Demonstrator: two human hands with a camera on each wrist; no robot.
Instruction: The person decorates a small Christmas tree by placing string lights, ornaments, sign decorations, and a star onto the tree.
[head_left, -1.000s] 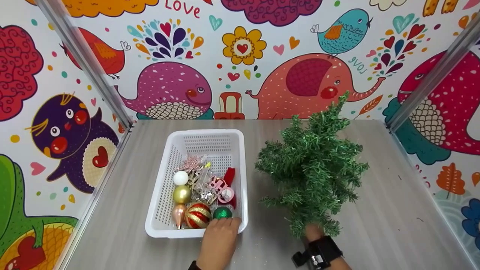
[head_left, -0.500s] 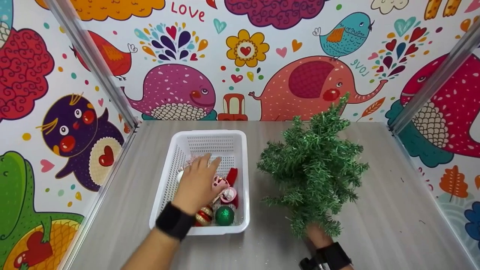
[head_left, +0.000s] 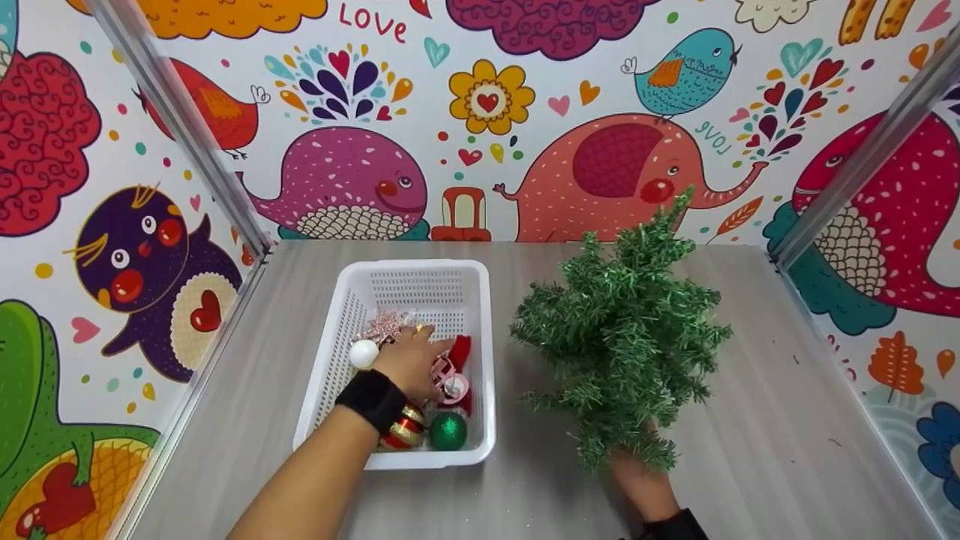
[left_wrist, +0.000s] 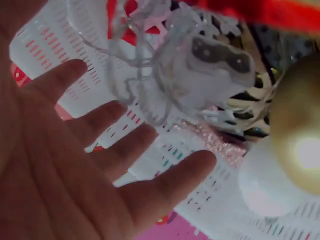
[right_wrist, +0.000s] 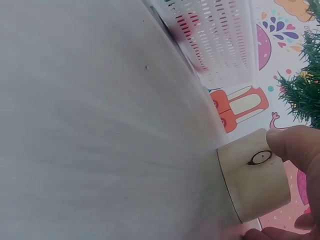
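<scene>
My left hand (head_left: 412, 364) reaches into the white plastic basket (head_left: 330, 375), over the ornaments. In the left wrist view its fingers are spread and relaxed, next to a clear bundle of wire with a small translucent box (left_wrist: 220, 60) showing two dark round spots. A gold ball (left_wrist: 295, 125), a white ball (head_left: 364, 353) and a pink glitter piece (head_left: 386, 326) lie close by. At the foot of the small green Christmas tree (head_left: 622, 330), my right hand (head_left: 637, 480) grips its round wooden base (right_wrist: 255, 180), thumb on one side and fingers on the other.
A red-and-gold striped ball (head_left: 405, 427), a green glitter ball (head_left: 448, 430), a pink ornament (head_left: 452, 386) and a red ribbon-like piece (head_left: 460, 351) share the basket. It stands left of the tree on a grey table (head_left: 525, 495), with printed walls (head_left: 480, 165) behind and at the sides.
My left hand has gone from the basket's near edge by the green ball up and inward over the ornaments, then down among them. The right hand stays at the tree's base.
</scene>
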